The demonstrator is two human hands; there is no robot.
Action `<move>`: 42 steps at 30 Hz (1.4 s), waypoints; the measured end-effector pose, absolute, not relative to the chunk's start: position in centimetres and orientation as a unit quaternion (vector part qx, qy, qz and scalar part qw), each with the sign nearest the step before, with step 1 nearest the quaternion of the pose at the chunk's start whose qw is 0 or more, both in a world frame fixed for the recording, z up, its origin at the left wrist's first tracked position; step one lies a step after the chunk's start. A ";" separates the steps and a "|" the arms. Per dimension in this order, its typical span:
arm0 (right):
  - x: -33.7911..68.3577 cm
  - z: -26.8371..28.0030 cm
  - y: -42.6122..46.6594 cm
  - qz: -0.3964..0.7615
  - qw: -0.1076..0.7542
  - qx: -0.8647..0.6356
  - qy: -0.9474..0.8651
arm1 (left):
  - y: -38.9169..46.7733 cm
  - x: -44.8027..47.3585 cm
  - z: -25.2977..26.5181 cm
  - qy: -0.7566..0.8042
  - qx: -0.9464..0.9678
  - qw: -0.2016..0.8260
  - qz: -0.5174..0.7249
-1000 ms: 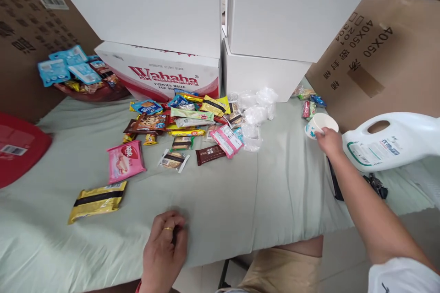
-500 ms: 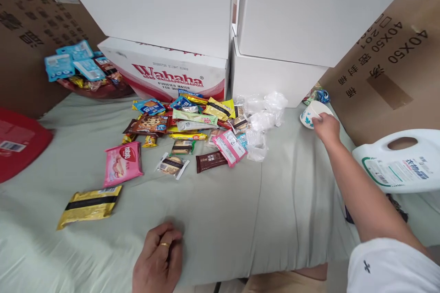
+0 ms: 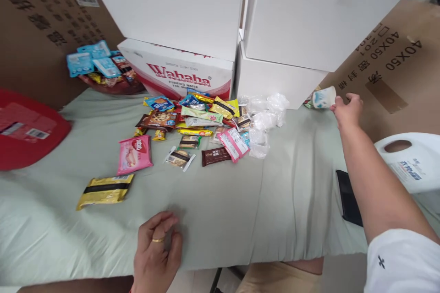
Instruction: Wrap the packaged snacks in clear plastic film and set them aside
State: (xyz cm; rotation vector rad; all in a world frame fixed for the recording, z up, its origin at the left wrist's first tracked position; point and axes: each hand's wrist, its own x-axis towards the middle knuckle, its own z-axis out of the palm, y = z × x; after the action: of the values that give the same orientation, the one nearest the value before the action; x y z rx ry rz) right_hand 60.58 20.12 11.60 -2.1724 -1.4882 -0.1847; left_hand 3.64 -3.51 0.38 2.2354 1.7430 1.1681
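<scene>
A white paper cup (image 3: 324,97) with a blue pattern is tilted on its side at the far right, its rim toward my right hand (image 3: 349,109). That hand is at the rim with its fingers apart, not wrapped round the cup; whether a fingertip touches it I cannot tell. My left hand (image 3: 157,247), with a ring on one finger, rests at the cloth's front edge. Its fingers are loosely curled, thumb apart, and nothing shows in them. Ahead of it lie a gold packet (image 3: 105,191), a pink wafer packet (image 3: 135,154) and a clear-wrapped biscuit (image 3: 179,159).
Several mixed snacks (image 3: 192,116) are heaped before a Wahaha carton (image 3: 178,71), beside crumpled clear plastic (image 3: 264,121). A red bowl (image 3: 113,88) of packets stands back left, a red container (image 3: 30,130) at left. A white jug (image 3: 412,165) and a dark flat object (image 3: 349,197) lie right.
The paper cup has tipped over and moved toward the back right corner. My right hand has loosened from its rim. My left fingers have uncurled a little. The view has shifted right.
</scene>
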 end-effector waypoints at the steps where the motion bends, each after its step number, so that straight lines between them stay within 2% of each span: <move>1: 59.0 10.6 18.9 -0.059 0.304 -0.807 -0.503 | -3.5 2.9 0.8 0.574 0.719 0.033 0.392; 4: 52.7 6.4 12.5 -0.002 0.330 -0.772 -0.543 | -2.3 -0.1 2.3 0.619 0.674 0.034 0.402; 8: 44.9 0.8 3.5 0.080 0.270 -0.652 -0.704 | 4.0 -4.8 3.8 0.738 0.567 0.085 0.356; 10: 42.5 -1.1 1.0 0.058 0.256 -0.631 -0.730 | 9.1 -6.6 4.4 0.730 0.599 0.082 0.320; 14: 41.0 -2.6 0.3 0.026 0.256 -0.617 -0.744 | 21.3 -8.5 5.8 0.723 0.642 0.016 0.255; 17: 41.5 -2.7 1.0 0.016 0.265 -0.617 -0.741 | 29.2 -9.4 6.7 0.725 0.638 -0.016 0.259; 20: 41.8 -2.6 1.2 0.015 0.265 -0.617 -0.741 | 34.1 -10.5 6.5 0.737 0.637 0.025 0.223; 24: 41.6 -2.4 1.0 0.009 0.265 -0.620 -0.738 | 35.8 -11.7 4.9 0.750 0.637 0.014 0.179; 29: 41.6 -2.5 0.8 0.005 0.261 -0.631 -0.730 | 33.4 -12.0 3.0 0.770 0.620 0.011 0.149; 34: 41.9 -2.9 0.6 -0.002 0.266 -0.631 -0.729 | 32.1 -12.8 3.6 0.775 0.608 -0.040 0.168; 42: 41.8 -2.5 0.8 0.000 0.264 -0.631 -0.729 | 36.1 -13.2 3.5 0.752 0.647 -0.018 0.122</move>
State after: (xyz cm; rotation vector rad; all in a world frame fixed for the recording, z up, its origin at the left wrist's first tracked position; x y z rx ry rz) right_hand 41.79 0.80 -2.51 -1.7062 -1.9711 0.0009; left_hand -13.18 36.12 3.49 2.0579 2.3913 0.3869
